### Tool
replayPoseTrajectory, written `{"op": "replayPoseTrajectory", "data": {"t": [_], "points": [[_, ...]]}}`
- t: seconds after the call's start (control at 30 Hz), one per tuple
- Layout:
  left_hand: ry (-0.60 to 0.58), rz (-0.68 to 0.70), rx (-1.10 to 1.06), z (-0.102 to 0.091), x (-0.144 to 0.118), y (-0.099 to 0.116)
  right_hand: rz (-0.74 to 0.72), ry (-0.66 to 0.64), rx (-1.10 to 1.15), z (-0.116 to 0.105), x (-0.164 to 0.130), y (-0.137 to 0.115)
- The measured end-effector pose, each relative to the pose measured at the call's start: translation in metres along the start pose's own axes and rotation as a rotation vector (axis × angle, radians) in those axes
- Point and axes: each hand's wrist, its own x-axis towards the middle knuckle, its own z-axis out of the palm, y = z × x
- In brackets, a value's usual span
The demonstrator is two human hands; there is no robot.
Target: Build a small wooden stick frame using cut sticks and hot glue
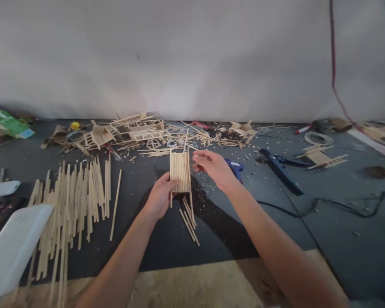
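While my left hand (160,199) grips the stick panel (180,172) by its lower-left corner, fingers closed round the edge, the panel stands upright w/ its long axis running away from me, slats vertical. My right hand (213,167) sits just beside the panel's upper-right corner, fingers (197,159) pinched loosely; can't tell if there's a thin stick btwn them or if they touch the panel edge. So the panel lies straight left of the right fingers, and the right hand is the nearer free one. Panel is held above the dark worktop (211,231), over a few loose sticks (189,220) lying right below it. Big stick pile (73,201) is well off to the left; blue glue gun (235,167) lies just behind my right wrist. Scrap heap of stick builds (131,130) at the back, near the wall.
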Motion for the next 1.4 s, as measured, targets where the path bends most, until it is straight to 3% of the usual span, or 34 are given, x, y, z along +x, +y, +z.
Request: {"op": "replayPoseTrajectory", "data": {"t": [0.17, 0.33, 0.43, 0.53, 0.77, 1.03, 1.2, 1.4], "points": [[-0.006, 0.039, 0.026, 0.001, -0.001, 0.001, 0.009, 0.121, -0.27, -0.036, -0.018, -0.006], [-0.012, 0.035, 0.035, -0.001, 0.0, -0.001, 0.052, 0.346, -0.633, -0.084, -0.033, 0.008], [-0.021, 0.035, 0.036, -0.002, 0.0, -0.002, 0.112, 0.405, -0.695, -0.106, -0.041, 0.02], [-0.028, 0.041, 0.037, -0.002, 0.0, -0.001, 0.161, 0.415, -0.65, -0.114, -0.047, 0.029], [-0.013, 0.033, 0.012, -0.002, -0.001, -0.001, 0.196, 0.427, -0.344, -0.098, -0.046, 0.032], [-0.005, -0.003, -0.019, 0.001, -0.003, 0.001, 0.164, 0.277, 0.066, -0.078, -0.039, 0.024], [-0.04, 0.001, -0.02, 0.001, -0.003, 0.001, 0.113, 0.252, 0.278, -0.053, -0.026, 0.022], [-0.069, -0.006, 0.026, 0.003, -0.004, 0.0, 0.09, 0.252, 0.375, -0.018, -0.013, 0.034]]}}
